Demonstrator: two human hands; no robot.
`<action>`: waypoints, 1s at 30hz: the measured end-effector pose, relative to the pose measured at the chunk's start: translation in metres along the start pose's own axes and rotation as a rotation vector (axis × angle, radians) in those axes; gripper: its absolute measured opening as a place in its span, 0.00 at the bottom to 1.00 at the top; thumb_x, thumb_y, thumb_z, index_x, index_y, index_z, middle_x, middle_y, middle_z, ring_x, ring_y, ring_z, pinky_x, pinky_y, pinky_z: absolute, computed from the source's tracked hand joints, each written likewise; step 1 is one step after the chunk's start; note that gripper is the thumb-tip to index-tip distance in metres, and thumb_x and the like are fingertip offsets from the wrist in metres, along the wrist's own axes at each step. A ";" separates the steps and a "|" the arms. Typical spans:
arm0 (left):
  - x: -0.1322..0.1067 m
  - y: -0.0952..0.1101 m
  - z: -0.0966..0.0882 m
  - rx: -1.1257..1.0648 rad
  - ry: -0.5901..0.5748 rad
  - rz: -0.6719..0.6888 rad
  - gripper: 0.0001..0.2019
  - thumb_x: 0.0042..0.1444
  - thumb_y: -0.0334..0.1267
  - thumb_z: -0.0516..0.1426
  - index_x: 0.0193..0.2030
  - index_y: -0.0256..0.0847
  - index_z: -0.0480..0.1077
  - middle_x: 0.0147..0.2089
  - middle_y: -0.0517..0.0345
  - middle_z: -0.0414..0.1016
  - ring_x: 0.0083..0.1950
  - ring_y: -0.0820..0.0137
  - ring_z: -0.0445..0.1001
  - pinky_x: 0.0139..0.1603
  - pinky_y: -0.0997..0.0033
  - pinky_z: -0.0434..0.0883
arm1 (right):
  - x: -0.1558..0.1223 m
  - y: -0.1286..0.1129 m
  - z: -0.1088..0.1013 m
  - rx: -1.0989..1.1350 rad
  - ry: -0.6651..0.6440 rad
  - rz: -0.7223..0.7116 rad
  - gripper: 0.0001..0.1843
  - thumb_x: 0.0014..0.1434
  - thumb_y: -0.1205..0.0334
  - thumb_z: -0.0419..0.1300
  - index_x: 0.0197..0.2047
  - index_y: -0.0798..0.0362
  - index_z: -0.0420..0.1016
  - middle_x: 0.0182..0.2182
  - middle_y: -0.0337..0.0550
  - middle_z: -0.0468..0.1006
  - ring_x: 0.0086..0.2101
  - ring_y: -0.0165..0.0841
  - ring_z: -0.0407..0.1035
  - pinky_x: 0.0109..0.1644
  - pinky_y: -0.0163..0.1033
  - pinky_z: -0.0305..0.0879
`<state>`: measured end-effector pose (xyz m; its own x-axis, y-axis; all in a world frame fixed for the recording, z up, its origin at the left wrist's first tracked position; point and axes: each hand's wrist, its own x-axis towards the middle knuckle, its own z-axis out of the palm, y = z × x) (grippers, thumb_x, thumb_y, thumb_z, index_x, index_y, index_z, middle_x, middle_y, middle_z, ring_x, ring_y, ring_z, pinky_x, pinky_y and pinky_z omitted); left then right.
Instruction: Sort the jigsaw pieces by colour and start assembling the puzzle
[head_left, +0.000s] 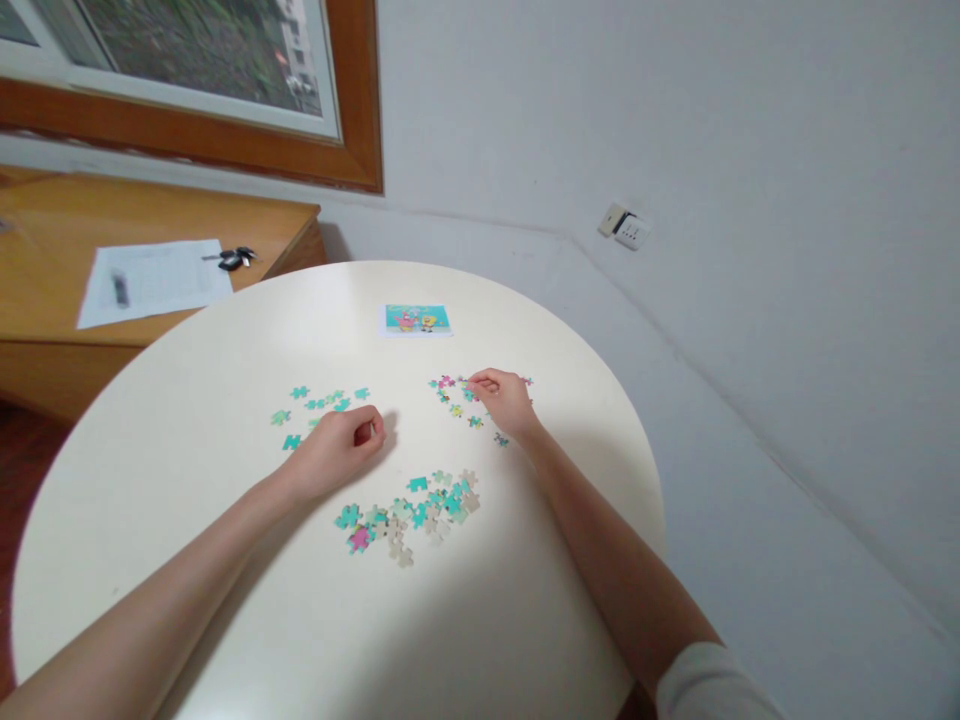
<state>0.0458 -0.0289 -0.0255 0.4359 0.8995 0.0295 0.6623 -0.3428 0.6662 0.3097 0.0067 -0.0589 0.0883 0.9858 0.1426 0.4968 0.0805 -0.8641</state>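
Loose jigsaw pieces lie in three groups on a round white table (225,620). My left hand (339,448) rests curled in a loose fist beside a teal group (322,402); whatever its fingers hold is hidden. My right hand (506,398) pinches a small piece at the edge of a pink and teal group (450,392). A third cluster of teal, beige and pink pieces (409,512) lies nearer me, between my forearms. A small picture card (416,319) lies flat at the far side of the table.
A wooden desk (45,260) stands at the back left, carrying a sheet of paper (154,280) and keys (234,259). Behind it a wood-framed window (225,90). A wall socket (625,226) sits on the white wall to the right.
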 end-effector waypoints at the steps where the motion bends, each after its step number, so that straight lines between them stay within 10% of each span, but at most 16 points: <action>1: 0.000 0.001 0.000 0.004 -0.004 -0.003 0.12 0.52 0.45 0.49 0.25 0.40 0.64 0.18 0.64 0.60 0.21 0.75 0.57 0.24 0.75 0.55 | 0.000 -0.001 0.003 -0.018 -0.004 -0.004 0.06 0.52 0.63 0.59 0.31 0.55 0.76 0.29 0.44 0.80 0.32 0.32 0.74 0.41 0.38 0.70; 30: 0.001 -0.004 -0.001 0.022 0.015 0.030 0.12 0.53 0.45 0.49 0.26 0.40 0.64 0.18 0.65 0.60 0.21 0.76 0.57 0.25 0.74 0.55 | -0.006 -0.001 -0.015 -0.545 0.109 -0.175 0.12 0.54 0.67 0.53 0.35 0.52 0.79 0.34 0.44 0.78 0.36 0.35 0.68 0.47 0.41 0.59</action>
<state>0.0431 -0.0266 -0.0273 0.4463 0.8928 0.0607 0.6623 -0.3751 0.6486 0.3217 -0.0015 -0.0512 0.0387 0.9417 0.3343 0.8822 0.1249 -0.4539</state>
